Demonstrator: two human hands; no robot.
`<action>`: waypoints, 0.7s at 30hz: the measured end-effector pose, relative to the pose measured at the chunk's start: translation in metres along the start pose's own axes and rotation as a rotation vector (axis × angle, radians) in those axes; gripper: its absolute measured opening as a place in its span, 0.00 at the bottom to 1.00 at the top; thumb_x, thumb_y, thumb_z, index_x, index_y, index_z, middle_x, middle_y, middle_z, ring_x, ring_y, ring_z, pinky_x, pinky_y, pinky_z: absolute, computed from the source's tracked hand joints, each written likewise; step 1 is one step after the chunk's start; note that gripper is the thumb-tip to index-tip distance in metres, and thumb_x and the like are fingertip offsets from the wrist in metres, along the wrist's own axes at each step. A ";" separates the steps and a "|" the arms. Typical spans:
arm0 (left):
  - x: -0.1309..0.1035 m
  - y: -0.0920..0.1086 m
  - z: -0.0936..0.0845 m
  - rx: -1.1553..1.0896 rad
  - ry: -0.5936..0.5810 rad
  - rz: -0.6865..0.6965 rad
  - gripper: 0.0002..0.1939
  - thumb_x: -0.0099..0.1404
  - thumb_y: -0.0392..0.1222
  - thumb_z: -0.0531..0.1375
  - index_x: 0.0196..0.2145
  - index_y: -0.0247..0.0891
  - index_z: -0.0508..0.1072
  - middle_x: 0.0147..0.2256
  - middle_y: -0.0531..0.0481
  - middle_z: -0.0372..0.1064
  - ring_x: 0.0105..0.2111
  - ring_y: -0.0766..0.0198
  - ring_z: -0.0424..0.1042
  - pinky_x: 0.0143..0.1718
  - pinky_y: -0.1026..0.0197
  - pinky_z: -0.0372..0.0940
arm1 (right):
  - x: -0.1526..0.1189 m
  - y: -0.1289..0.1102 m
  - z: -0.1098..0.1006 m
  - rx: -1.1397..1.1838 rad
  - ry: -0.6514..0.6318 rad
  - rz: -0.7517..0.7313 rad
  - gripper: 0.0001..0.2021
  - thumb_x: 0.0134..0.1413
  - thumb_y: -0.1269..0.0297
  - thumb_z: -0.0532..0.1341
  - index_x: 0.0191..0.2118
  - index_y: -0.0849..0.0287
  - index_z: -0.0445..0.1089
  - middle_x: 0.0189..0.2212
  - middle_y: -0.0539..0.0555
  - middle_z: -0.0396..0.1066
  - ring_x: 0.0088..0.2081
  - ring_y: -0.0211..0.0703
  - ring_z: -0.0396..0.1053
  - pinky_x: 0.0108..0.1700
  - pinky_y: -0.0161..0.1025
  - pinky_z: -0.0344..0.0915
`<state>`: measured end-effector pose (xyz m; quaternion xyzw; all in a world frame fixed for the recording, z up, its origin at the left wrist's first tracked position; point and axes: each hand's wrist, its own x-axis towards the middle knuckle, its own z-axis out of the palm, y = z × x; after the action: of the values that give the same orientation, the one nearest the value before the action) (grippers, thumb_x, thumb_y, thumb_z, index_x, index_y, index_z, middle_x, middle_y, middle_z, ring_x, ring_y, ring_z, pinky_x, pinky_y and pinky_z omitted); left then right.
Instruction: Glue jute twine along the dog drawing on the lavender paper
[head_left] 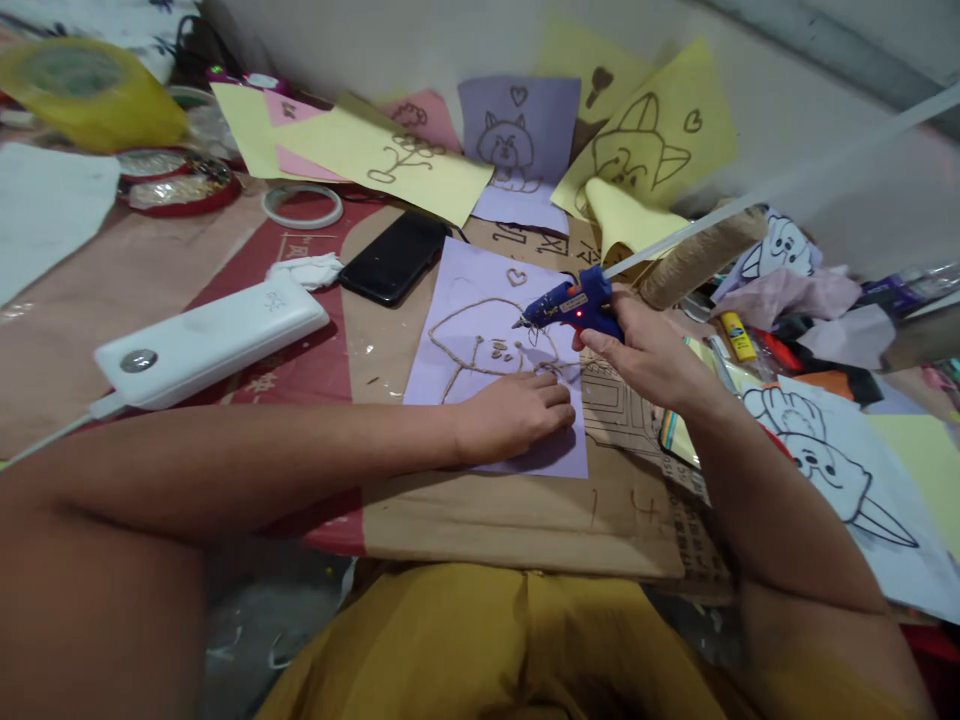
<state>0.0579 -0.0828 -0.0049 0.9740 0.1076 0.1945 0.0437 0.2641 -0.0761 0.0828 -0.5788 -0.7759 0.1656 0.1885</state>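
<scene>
My right hand [637,345] is closed round the grip of a blue glue gun [574,300] with a red light lit. A long whitish glue stick [757,205] juts from its back. The nozzle points down-left, close over a purple sheet [431,385]. Brown twine [450,350] lies along an animal-head outline there, with a small heart above. My left hand [517,415] rests on the sheet's lower part, fingers curled together beside thin strands; what they pinch, if anything, is hidden.
Left of the sheet lie a black phone [394,260], a white power bank [214,345] with a cable, and a tape ring [302,206]. Finished twine pictures [517,140] lean on the wall. A twine roll [705,255], glue stick tube [738,337] and drawings [832,470] crowd the right.
</scene>
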 end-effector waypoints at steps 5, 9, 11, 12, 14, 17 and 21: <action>-0.001 0.000 -0.004 -0.028 -0.019 -0.002 0.08 0.69 0.31 0.58 0.42 0.34 0.77 0.42 0.41 0.77 0.42 0.52 0.73 0.43 0.52 0.69 | 0.000 -0.006 0.002 -0.091 -0.011 -0.009 0.11 0.61 0.57 0.59 0.45 0.55 0.66 0.40 0.58 0.76 0.41 0.55 0.72 0.43 0.48 0.67; 0.000 -0.001 -0.004 -0.052 0.002 0.004 0.09 0.69 0.31 0.57 0.41 0.34 0.77 0.41 0.40 0.77 0.41 0.53 0.73 0.43 0.53 0.70 | -0.001 -0.006 0.004 -0.140 -0.013 -0.013 0.09 0.62 0.57 0.59 0.44 0.55 0.67 0.37 0.58 0.76 0.38 0.54 0.72 0.40 0.47 0.67; 0.000 -0.002 -0.003 -0.061 0.025 0.009 0.08 0.68 0.30 0.58 0.41 0.34 0.77 0.40 0.39 0.76 0.40 0.53 0.73 0.43 0.53 0.70 | -0.001 -0.004 0.005 -0.145 -0.017 -0.014 0.09 0.62 0.57 0.59 0.45 0.54 0.67 0.37 0.58 0.76 0.38 0.54 0.71 0.39 0.47 0.67; 0.000 -0.002 -0.003 -0.064 0.034 0.009 0.08 0.67 0.30 0.59 0.41 0.34 0.77 0.40 0.39 0.76 0.40 0.53 0.73 0.42 0.53 0.70 | -0.001 -0.004 0.005 -0.141 -0.020 -0.018 0.09 0.63 0.57 0.59 0.45 0.54 0.67 0.37 0.58 0.76 0.38 0.54 0.71 0.40 0.47 0.67; 0.000 -0.002 -0.002 -0.069 0.044 0.006 0.08 0.66 0.30 0.60 0.41 0.33 0.77 0.40 0.39 0.76 0.40 0.53 0.73 0.42 0.52 0.70 | -0.001 -0.002 0.006 -0.127 -0.026 -0.023 0.10 0.62 0.57 0.59 0.47 0.54 0.67 0.39 0.58 0.76 0.39 0.54 0.71 0.40 0.48 0.67; -0.001 -0.002 -0.003 -0.079 0.026 -0.005 0.08 0.66 0.30 0.59 0.41 0.33 0.77 0.41 0.39 0.77 0.41 0.52 0.73 0.43 0.52 0.70 | 0.000 -0.001 0.008 -0.108 -0.038 -0.017 0.11 0.62 0.57 0.58 0.47 0.54 0.67 0.40 0.58 0.76 0.41 0.55 0.71 0.42 0.49 0.67; -0.001 -0.002 -0.004 -0.089 -0.011 -0.021 0.10 0.66 0.29 0.59 0.43 0.34 0.77 0.43 0.39 0.77 0.42 0.53 0.73 0.45 0.53 0.70 | 0.000 0.000 0.010 -0.104 -0.048 -0.010 0.11 0.63 0.57 0.58 0.47 0.55 0.67 0.41 0.59 0.76 0.42 0.56 0.71 0.42 0.49 0.67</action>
<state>0.0555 -0.0807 -0.0020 0.9710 0.1086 0.1932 0.0898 0.2594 -0.0763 0.0737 -0.5797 -0.7906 0.1380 0.1405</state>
